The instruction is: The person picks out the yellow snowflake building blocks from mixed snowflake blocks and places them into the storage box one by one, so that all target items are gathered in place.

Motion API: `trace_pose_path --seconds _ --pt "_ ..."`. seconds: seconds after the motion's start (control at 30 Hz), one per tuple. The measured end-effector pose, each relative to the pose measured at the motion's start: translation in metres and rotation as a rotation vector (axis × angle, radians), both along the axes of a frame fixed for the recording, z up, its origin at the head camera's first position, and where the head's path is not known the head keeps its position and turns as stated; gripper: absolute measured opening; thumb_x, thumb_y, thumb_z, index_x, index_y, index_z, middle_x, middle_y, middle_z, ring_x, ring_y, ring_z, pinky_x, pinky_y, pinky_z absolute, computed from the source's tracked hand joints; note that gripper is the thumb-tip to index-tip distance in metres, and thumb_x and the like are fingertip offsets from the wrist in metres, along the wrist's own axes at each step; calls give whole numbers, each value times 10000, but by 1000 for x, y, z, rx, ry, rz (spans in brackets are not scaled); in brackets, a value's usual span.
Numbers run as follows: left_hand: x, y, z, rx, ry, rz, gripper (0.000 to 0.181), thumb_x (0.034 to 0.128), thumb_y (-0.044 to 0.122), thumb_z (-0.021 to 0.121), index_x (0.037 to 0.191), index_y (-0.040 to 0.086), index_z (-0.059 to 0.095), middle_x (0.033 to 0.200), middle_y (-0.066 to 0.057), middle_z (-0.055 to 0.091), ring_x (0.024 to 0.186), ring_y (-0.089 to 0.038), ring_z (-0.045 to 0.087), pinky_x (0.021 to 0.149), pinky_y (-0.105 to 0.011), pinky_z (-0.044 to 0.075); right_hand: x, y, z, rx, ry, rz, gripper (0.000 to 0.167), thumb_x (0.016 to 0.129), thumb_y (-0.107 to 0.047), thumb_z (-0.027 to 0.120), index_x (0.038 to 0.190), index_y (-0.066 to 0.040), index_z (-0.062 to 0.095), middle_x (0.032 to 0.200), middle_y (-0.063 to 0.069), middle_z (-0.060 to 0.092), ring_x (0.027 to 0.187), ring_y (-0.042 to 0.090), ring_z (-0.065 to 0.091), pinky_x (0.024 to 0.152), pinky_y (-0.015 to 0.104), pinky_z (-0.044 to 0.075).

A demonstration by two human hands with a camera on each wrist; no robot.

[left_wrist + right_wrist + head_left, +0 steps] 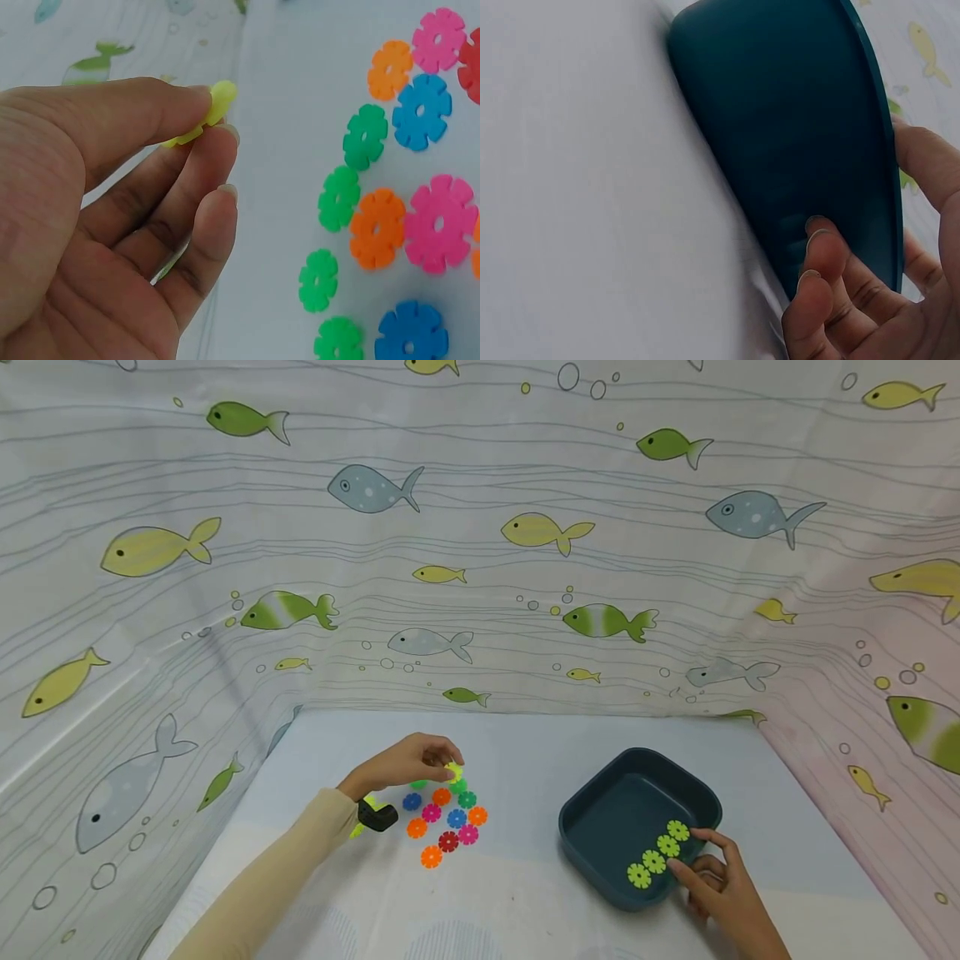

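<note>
My left hand (pixel 408 762) pinches a yellow flower-shaped plastic disc (pixel 453 772) between thumb and fingertips, just over the far side of a group of loose discs. The left wrist view shows that yellow disc (pixel 222 102) nearly edge-on, with the thumb hiding part of it. At the right, my right hand (pixel 723 885) grips the near right side of a dark blue tray (pixel 603 810). In the right wrist view the fingers lie against the outer wall of the tray (pixel 780 112). Inside it, several yellow-green discs (pixel 654 862) form a diagonal row by the right wall.
Loose discs lie flat on the white table (pixel 517 893), among them an orange disc (pixel 431 857), a dark red disc (pixel 448 842) and a blue disc (pixel 412 802). Yellow discs (pixel 357 830) are partly hidden behind the left wrist. A fish-patterned sheet (pixel 495 610) surrounds the table's back and sides.
</note>
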State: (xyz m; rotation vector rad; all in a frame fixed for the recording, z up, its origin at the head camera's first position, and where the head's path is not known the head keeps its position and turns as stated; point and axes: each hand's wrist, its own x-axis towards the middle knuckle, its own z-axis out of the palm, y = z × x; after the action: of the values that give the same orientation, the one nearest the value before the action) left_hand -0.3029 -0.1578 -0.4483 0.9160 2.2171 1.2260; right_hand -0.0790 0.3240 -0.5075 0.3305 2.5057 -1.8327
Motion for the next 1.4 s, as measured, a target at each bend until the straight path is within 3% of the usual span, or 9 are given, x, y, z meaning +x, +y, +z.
trace_pose_path --seconds 0.27,0.5,0.63,0.87,1.13,1.4 --pt "1 19 4 10 -20 -41 208 974 198 730 1175 147 717 1074 -26 716 988 -266 674 885 -363 572 1 -2 2 12 29 -7 708 993 -282 712 1477 -145 213 909 153 626 582 250 556 505 378 496" --pt "1 35 9 10 -16 -88 270 984 157 710 1231 50 688 1077 -32 712 982 -261 676 888 -356 572 2 -3 1 4 45 -10 678 998 -253 707 1462 -147 224 898 154 623 570 252 554 494 378 488" --pt "1 44 11 4 -9 -112 247 981 146 712 1219 82 697 1078 -19 711 979 -241 674 883 -356 576 1 -2 2 -1 33 -9 706 992 -288 712 1474 -148 215 906 154 623 579 250 558 503 377 489" --pt "5 62 17 26 -23 -153 207 974 147 718 1181 151 718 1035 -41 716 940 -270 677 893 -531 560 2 -2 2 19 40 -4 696 996 -275 709 1470 -134 219 888 161 626 562 250 556 495 373 492" --pt "8 83 21 -5 20 -194 213 968 159 726 1179 189 724 1033 -6 712 950 -201 675 861 -345 578 2 -2 1 23 31 -5 709 995 -291 708 1483 -143 214 892 164 627 566 248 556 495 375 495" --pt "9 102 20 -14 65 -246 266 956 185 748 1210 110 719 1022 32 712 946 -161 662 857 -323 576 3 -1 -2 22 48 -10 676 999 -272 705 1470 -156 235 874 153 628 564 252 566 480 377 499"
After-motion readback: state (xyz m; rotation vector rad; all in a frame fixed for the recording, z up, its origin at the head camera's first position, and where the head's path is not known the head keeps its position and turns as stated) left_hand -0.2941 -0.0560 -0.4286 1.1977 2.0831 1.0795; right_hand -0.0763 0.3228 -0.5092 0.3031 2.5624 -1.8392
